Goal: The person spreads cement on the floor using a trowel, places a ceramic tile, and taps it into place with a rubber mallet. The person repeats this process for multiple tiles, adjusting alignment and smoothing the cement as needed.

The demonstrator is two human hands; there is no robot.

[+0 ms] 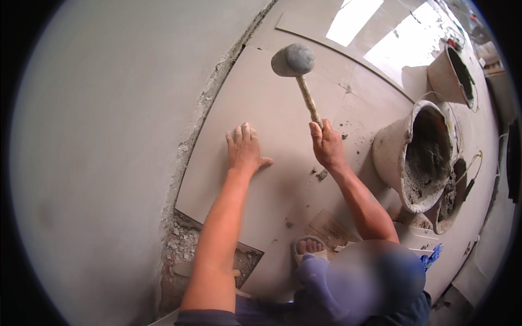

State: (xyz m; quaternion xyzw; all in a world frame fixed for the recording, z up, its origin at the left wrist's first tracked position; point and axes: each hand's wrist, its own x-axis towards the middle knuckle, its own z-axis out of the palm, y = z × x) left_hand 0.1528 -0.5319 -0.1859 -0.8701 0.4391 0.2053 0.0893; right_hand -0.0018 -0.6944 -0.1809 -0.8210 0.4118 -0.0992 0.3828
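Note:
A rubber mallet with a grey, dusty head is raised above the floor. My right hand is wrapped round the lower end of its wooden handle. Beneath it lies a large beige floor tile, set along the base of the wall with a rough gap between. My left hand rests flat on this tile, fingers stretched out and thumb apart, holding nothing. The fingertips look whitish with dust.
To the right stand a bucket of grey mortar, a second mortar bucket and another bucket farther back. Mortar crumbs dot the tiles. Rubble fills the untiled corner at lower left. A plain wall rises left.

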